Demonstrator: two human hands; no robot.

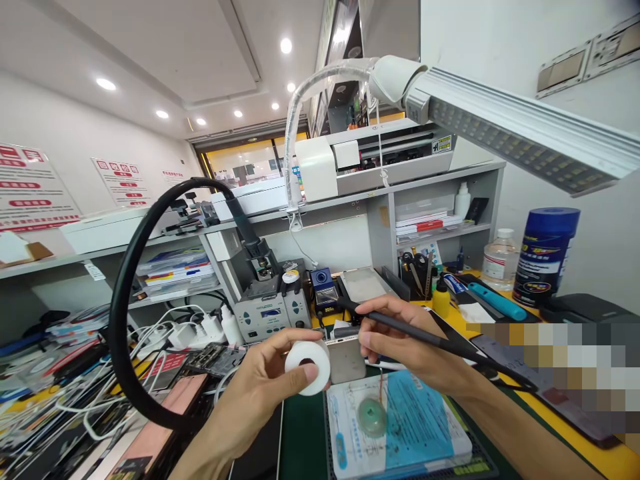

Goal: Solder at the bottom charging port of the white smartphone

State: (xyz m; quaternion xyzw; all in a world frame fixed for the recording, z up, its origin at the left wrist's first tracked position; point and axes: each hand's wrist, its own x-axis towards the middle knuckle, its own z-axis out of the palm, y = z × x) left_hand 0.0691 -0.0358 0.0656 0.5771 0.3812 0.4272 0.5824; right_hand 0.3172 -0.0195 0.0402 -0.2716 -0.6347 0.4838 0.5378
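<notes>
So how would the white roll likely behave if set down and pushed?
The white roll would probably roll on its round edge. Laid on its flat face, it would likely slide instead. Its hollow middle suggests it may be fairly light.

ceiling lights [285, 45]: glowing white, brightening the room
window [240, 163]: showing warm yellow light
lamp [500, 107]: metal top is catching pale sheen
left hand [260, 377] and right hand [413, 355]: appearing fairly sharp
desk [600, 457], right: coarse pixel blocks are hiding a patch
clutter [55, 370], left: wide lens is stretching shapes
</notes>
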